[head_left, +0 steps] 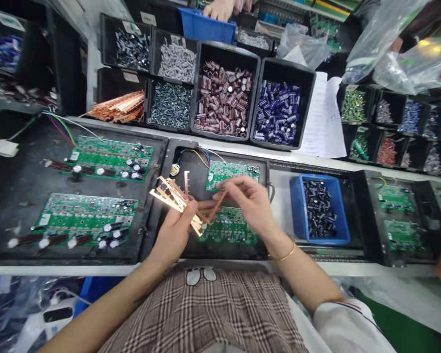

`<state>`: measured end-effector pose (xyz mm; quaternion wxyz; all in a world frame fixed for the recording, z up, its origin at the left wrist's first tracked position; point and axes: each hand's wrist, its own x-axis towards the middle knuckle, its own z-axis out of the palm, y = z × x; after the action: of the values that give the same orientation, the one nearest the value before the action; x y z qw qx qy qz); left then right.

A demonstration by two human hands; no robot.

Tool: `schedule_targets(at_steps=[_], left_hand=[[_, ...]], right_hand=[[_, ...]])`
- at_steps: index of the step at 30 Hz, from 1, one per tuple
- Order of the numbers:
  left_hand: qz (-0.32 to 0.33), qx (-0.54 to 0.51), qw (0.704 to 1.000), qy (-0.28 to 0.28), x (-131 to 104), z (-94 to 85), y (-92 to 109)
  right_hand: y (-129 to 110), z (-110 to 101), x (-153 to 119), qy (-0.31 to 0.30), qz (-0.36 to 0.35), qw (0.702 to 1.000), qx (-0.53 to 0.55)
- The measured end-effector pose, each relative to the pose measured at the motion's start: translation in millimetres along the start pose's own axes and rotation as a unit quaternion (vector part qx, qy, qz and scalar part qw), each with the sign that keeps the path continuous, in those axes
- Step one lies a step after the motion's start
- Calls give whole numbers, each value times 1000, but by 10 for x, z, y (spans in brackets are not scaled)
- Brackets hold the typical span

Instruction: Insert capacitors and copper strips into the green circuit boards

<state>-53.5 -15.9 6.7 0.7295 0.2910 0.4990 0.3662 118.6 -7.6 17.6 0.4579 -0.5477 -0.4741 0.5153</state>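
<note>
A fanned bundle of copper strips (171,192) is gripped in my left hand (177,226), over the left part of the black tray (187,252). My right hand (250,202) pinches one copper strip (222,198) between thumb and fingers, just right of the bundle. Below my right hand lie two green circuit boards, an upper one (235,170) with coloured wires at its corner and a lower one (230,233), both partly hidden by my hands.
Black bins of capacitors (224,98), small parts and copper strips (121,105) line the back. A blue bin (347,230) stands right of the tray. Another tray with two populated boards (88,215) is at left. Other people's hands (220,9) show at the back and right edge.
</note>
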Motion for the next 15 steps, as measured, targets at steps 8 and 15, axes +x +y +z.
schedule_targets(at_steps=[8,15], left_hand=[[-8,83,996,15,118,-145,39],[-1,140,990,14,114,-214,-23]], right_hand=[[368,-230,391,-83,-161,815,-550],[448,-153,425,-98,-179,774,-599]])
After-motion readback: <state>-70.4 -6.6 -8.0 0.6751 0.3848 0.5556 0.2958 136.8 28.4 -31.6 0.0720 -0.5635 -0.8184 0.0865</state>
